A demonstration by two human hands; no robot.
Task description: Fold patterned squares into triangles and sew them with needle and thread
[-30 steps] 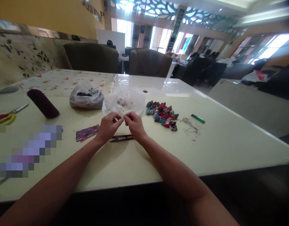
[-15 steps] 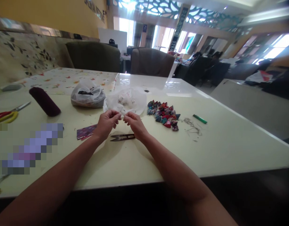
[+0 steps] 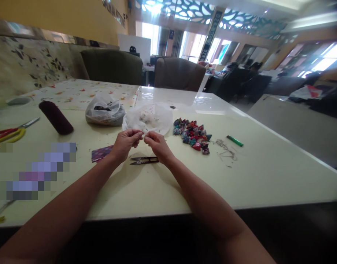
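My left hand (image 3: 128,143) and my right hand (image 3: 156,146) meet above the table, fingertips pinched and almost touching. What they hold is too small to make out. Just below them lie dark thread snips (image 3: 144,160), blades pointing left, their right end partly behind my right hand. A folded purple patterned cloth (image 3: 100,153) lies by my left wrist, partly covered by it. Behind my fingers spreads a white plastic bag (image 3: 163,116) with white fluffy stuffing (image 3: 147,116) on it. To the right sits a cluster of small colourful folded fabric pieces (image 3: 192,132).
On the left are scissors (image 3: 13,135) with red and yellow handles and a dark maroon thread cone (image 3: 57,118). A filled plastic bag (image 3: 105,113) stands farther back. Loose thread scraps (image 3: 226,149) and a green stick-like object (image 3: 234,140) lie on the right. Chairs (image 3: 179,73) stand beyond the table.
The whole view has shifted slightly, with the table things appearing a little farther right. My hands stay pinched together in nearly the same place.
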